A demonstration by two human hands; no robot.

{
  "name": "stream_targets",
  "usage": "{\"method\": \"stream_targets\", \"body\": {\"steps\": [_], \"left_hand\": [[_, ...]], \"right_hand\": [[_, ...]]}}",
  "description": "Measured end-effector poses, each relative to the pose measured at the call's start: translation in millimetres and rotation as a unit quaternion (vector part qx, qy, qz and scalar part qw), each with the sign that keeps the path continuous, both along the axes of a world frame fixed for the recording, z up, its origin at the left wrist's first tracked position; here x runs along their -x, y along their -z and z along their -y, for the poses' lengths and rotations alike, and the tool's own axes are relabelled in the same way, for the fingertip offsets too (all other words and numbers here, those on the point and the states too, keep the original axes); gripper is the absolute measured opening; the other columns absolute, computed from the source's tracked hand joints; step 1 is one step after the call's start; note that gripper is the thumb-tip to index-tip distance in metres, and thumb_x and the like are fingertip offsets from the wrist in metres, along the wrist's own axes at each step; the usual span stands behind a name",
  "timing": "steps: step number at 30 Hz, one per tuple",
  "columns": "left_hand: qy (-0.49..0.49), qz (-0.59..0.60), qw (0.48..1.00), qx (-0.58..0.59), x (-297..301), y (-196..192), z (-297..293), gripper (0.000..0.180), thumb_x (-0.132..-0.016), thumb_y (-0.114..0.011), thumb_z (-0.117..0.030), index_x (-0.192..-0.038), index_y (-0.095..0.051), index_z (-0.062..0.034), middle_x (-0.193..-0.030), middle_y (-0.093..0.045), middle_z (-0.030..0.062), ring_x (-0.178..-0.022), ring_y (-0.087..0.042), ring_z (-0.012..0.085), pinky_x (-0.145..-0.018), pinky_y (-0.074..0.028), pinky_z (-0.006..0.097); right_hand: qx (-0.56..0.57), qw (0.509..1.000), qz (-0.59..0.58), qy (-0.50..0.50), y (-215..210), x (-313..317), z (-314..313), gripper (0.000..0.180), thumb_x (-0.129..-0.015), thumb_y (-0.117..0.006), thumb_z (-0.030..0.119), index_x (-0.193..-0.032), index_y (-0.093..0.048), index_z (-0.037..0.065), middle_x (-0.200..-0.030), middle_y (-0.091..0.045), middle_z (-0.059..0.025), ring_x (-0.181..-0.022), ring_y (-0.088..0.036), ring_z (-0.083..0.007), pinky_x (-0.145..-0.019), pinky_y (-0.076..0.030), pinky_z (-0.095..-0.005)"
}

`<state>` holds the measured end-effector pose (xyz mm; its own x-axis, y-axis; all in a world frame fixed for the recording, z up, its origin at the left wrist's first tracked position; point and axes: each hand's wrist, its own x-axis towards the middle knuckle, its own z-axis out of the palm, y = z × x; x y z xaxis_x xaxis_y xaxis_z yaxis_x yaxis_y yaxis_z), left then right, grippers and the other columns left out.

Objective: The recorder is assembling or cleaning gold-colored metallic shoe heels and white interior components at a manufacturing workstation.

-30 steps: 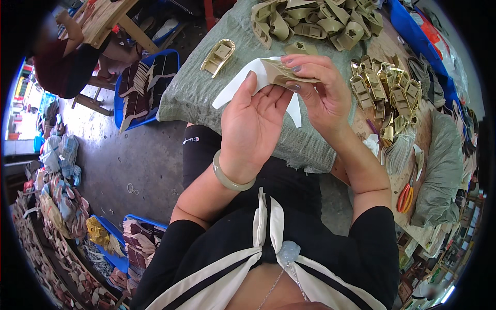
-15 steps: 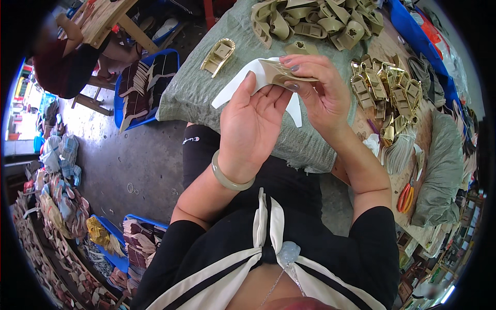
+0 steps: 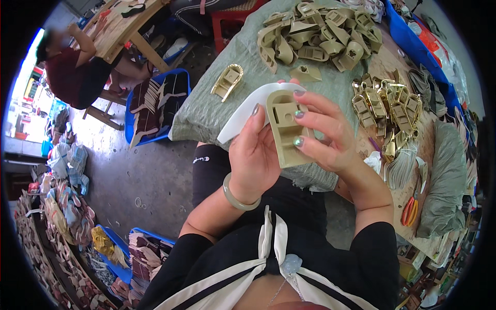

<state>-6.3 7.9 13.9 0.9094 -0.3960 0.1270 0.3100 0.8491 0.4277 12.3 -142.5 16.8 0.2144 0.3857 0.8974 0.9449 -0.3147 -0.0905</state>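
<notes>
Above the green sack (image 3: 206,111), both hands hold one tan plastic piece (image 3: 287,129). Left hand (image 3: 256,157) wraps around its left side, and a white curved strip (image 3: 243,111) sits behind it. Right hand (image 3: 325,134) pinches its right edge with closed fingers. Farther up the sack lies a pile of tan pieces (image 3: 315,33).
</notes>
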Motion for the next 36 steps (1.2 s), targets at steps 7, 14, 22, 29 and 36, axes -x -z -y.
{"method": "stream_targets", "body": {"steps": [7, 14, 22, 29, 36], "left_hand": [[-0.009, 0.105, 0.994, -0.027, -3, 0, -2, 0.050, -0.098, -0.031, -0.025, -0.140, -0.024, 0.0003, -0.143, -0.034, 0.0110, -0.125, -0.042, 0.0221, -0.104, -0.035, 0.036], [-0.072, 0.095, 0.985, -0.127, -1, 23, 0, 0.038, -0.098, -0.042, -0.022, -0.125, -0.046, 0.0047, -0.119, -0.056, 0.0130, -0.104, -0.057, 0.0172, -0.085, -0.047, 0.029], [-0.243, 0.061, 0.933, -0.260, 1, 25, 12, 0.042, -0.098, -0.044, -0.029, -0.086, -0.066, 0.0041, -0.074, -0.066, 0.0063, -0.064, -0.060, 0.0088, -0.057, -0.047, 0.021], [-0.145, 0.084, 0.956, -0.241, -4, 38, 6, 0.032, -0.096, -0.046, -0.027, -0.101, -0.061, 0.0003, -0.090, -0.064, 0.0059, -0.078, -0.061, 0.0112, -0.064, -0.049, 0.024], [-0.281, 0.285, 0.817, -0.414, -16, 33, -5, 0.034, -0.091, -0.047, -0.018, -0.120, -0.049, -0.0003, -0.114, -0.056, 0.0087, -0.103, -0.056, 0.0193, -0.087, -0.048, 0.031]], "right_hand": [[0.003, 1.000, 0.026, 0.011, -10, -2, -1, 0.030, -0.061, -0.069, 0.003, -0.088, -0.059, 0.010, -0.105, -0.054, -0.0123, -0.100, -0.057, -0.0380, -0.082, -0.055, -0.0458], [0.020, 0.998, 0.048, 0.039, -15, 4, 4, 0.031, -0.061, -0.069, 0.003, -0.090, -0.059, 0.010, -0.101, -0.056, -0.0124, -0.095, -0.059, -0.0379, -0.077, -0.057, -0.0426], [0.041, 0.998, 0.023, 0.048, -16, 8, 7, 0.024, -0.069, -0.067, 0.005, -0.090, -0.056, 0.008, -0.100, -0.057, -0.0128, -0.092, -0.061, -0.0393, -0.069, -0.056, -0.0401], [0.043, 0.994, 0.036, 0.093, -16, 14, 12, 0.026, -0.068, -0.067, 0.003, -0.091, -0.057, 0.009, -0.102, -0.058, -0.0133, -0.093, -0.061, -0.0392, -0.071, -0.056, -0.0403], [-0.030, 0.992, 0.118, 0.019, -17, -4, 1, 0.008, -0.079, -0.060, 0.011, -0.087, -0.059, 0.011, -0.096, -0.059, -0.0094, -0.090, -0.060, -0.0345, -0.063, -0.054, -0.0366]]}}
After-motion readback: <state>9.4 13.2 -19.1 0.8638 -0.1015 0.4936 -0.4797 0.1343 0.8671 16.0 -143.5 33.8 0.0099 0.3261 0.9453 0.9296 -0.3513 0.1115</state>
